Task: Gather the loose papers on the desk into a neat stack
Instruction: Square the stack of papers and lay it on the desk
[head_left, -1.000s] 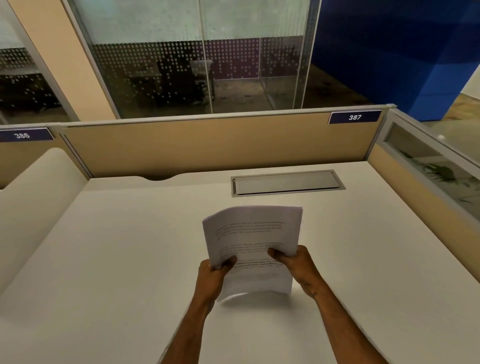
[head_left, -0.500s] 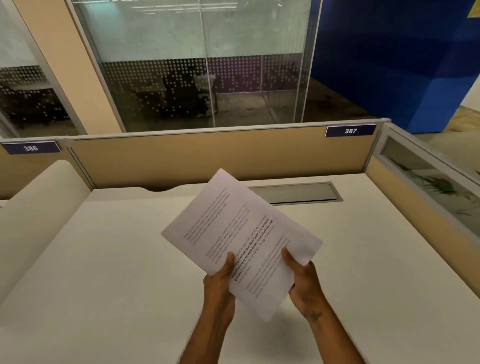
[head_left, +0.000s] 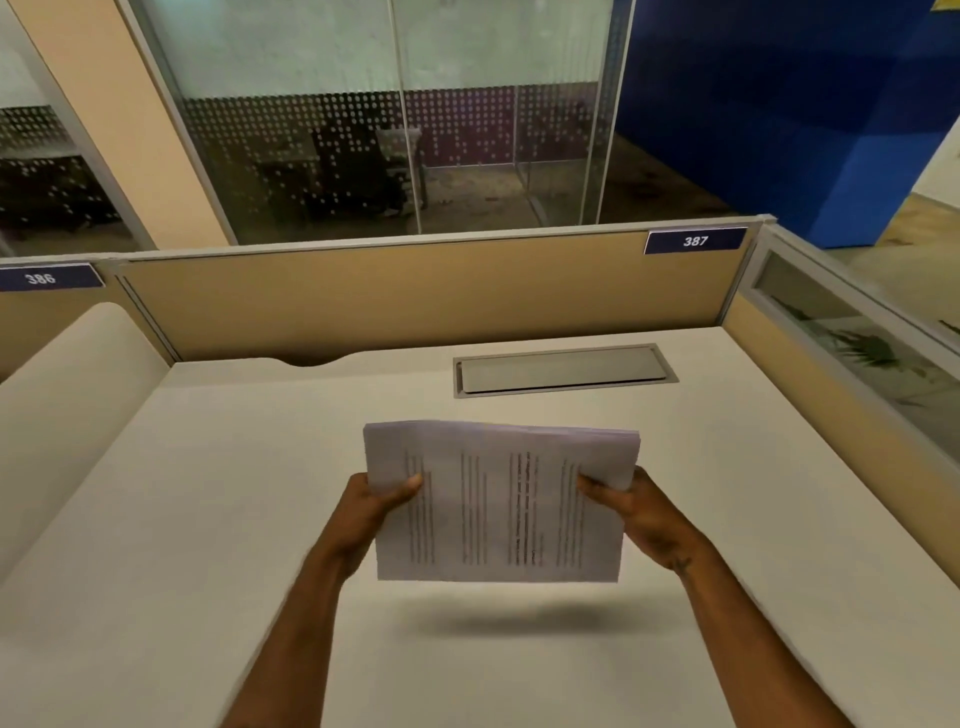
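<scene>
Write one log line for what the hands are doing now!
left hand: grips papers | right hand: grips papers | papers: above desk

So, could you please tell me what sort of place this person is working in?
Most likely an open-plan office cubicle. A pale desk is fenced by low tan partition panels carrying numbered plates, 386 and 387. Behind stands a frosted glass wall.

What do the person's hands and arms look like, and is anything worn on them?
The left hand and right hand are bare, without gloves, rings or a watch in view. Both forearms are bare too; no sleeve shows. A small dark mark sits near the right wrist.
</scene>
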